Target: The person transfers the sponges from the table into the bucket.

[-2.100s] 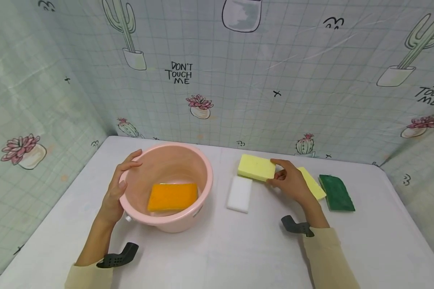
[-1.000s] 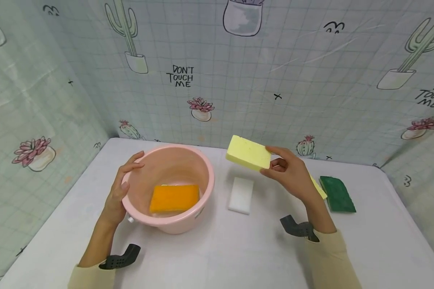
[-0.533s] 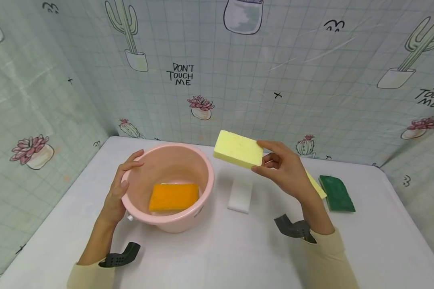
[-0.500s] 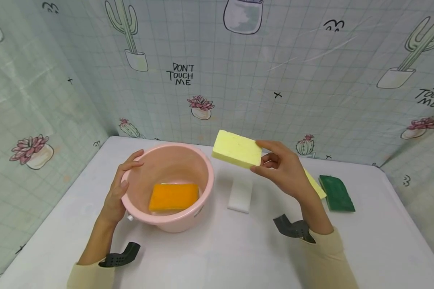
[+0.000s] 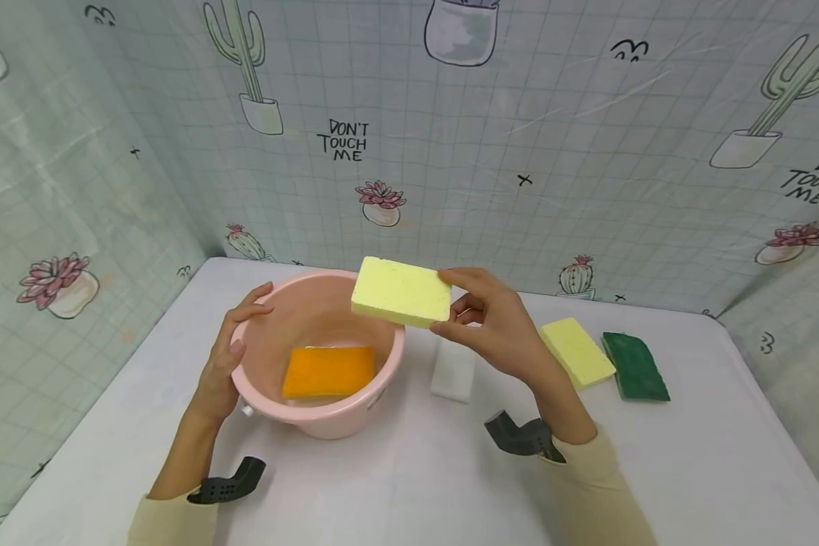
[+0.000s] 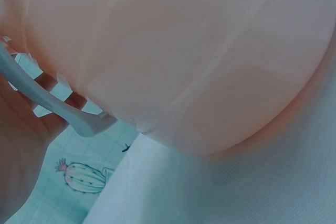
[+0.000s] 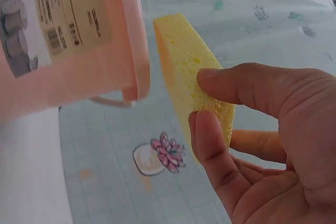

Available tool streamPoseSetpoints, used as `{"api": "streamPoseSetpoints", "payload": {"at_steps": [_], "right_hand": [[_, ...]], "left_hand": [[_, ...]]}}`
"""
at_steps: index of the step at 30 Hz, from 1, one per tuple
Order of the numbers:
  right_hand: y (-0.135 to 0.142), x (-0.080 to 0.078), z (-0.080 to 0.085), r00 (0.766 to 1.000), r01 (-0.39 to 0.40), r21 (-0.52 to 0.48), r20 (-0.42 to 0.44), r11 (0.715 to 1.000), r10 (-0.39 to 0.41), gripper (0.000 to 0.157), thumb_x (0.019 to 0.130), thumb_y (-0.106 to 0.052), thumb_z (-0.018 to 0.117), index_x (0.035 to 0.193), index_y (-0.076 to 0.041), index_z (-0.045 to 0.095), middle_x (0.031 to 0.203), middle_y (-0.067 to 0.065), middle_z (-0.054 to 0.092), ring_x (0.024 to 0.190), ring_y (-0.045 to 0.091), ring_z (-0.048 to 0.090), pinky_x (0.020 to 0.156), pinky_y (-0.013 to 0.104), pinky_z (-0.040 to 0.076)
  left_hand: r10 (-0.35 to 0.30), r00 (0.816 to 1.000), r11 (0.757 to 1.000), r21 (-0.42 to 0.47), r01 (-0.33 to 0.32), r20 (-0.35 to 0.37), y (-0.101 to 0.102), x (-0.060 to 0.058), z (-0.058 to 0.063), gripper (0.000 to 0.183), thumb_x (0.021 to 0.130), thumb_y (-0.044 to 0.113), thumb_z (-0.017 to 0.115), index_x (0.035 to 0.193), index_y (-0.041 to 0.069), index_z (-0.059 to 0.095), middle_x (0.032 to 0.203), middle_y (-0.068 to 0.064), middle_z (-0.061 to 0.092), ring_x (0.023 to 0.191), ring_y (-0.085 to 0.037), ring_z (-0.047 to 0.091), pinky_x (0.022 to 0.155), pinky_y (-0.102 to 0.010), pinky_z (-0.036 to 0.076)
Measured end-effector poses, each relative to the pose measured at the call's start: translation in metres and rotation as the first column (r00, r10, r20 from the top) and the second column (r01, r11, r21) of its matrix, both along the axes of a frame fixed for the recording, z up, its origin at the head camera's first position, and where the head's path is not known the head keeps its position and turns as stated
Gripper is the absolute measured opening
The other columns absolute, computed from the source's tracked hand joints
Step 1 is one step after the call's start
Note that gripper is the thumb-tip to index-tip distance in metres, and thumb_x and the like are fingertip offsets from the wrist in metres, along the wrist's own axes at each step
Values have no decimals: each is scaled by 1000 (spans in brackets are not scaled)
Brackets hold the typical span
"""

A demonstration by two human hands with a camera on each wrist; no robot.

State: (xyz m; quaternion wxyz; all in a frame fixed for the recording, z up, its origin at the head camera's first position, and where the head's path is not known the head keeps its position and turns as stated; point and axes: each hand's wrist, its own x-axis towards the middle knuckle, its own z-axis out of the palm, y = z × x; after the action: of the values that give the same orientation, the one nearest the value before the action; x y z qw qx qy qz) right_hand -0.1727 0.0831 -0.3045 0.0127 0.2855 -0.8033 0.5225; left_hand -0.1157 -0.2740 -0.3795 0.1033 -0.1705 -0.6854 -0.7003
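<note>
A pink bucket [image 5: 337, 426] stands on the left of the table with an orange sponge [image 5: 329, 371] lying inside on its bottom. My left hand [image 5: 220, 371] grips the bucket's left rim, its fingers over the edge. In the left wrist view, the grey handle [image 6: 58, 106] crosses near those fingers. My right hand [image 5: 498, 326] pinches a thick yellow sponge [image 5: 399, 292] by its right end between thumb and fingers. That sponge is raised, and its left part overlaps the bucket's right rim in the head view. The right wrist view shows its porous side beside the bucket's labelled wall.
A white sponge block [image 5: 453, 373] lies on the white table [image 5: 409, 485] just right of the bucket. Farther right are a second yellow sponge [image 5: 577, 353] and a dark green scouring pad [image 5: 636, 366], close together. A patterned curtain [image 5: 450, 174] hangs behind the table.
My right hand has lifted the yellow sponge off the table and carried it left to the bucket's right rim. The second yellow sponge now shows more fully. My left hand stays on the bucket.
</note>
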Motion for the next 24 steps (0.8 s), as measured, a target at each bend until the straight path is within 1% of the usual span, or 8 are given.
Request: {"api": "streamPoseSetpoints", "payload": {"at_steps": [4,10,18,22,24], "right_hand": [[-12,1,3,999,-33,-4,-9,999,33,62,75,-9,81,132,-7,56,130,2,51,84,16,61,75,27,54],[-30,5,5,997,-77,16,-15,997,78,63,75,-7,81,133,-5,55,130,4,51,83,15,61,74,25,54],[-57,10,5,986,-164,58,-7,985,165,64,75,-4,80,133,-2,53,130,6,48,81,13,60,73,23,54],[-66,12,7,979,-201,94,-18,975,204,64,76,-2,79,134,-2,52,130,5,47,77,12,58,70,22,54],[-69,13,8,977,-208,123,-23,970,212,64,76,-2,79,134,-2,52,130,4,47,77,11,57,68,22,53]], "left_hand": [[1,1000,1000,-12,-1,-16,0,0,1,41,93,27,43,128,8,46,156,-6,19,139,-27,19,104,-23,35],[3,1000,1000,-12,-3,-9,-1,-1,0,39,92,26,44,128,9,47,156,-6,19,139,-27,19,102,-23,37],[10,1000,1000,-13,-10,-13,0,-1,0,40,92,26,45,129,12,47,155,-5,19,140,-26,16,100,-23,39],[10,1000,1000,-19,-10,-16,1,0,1,39,92,27,44,129,15,48,155,-4,19,141,-26,14,98,-22,40],[6,1000,1000,-20,-6,-15,1,0,1,40,92,27,44,130,15,47,155,-5,18,140,-27,14,97,-22,41]]}}
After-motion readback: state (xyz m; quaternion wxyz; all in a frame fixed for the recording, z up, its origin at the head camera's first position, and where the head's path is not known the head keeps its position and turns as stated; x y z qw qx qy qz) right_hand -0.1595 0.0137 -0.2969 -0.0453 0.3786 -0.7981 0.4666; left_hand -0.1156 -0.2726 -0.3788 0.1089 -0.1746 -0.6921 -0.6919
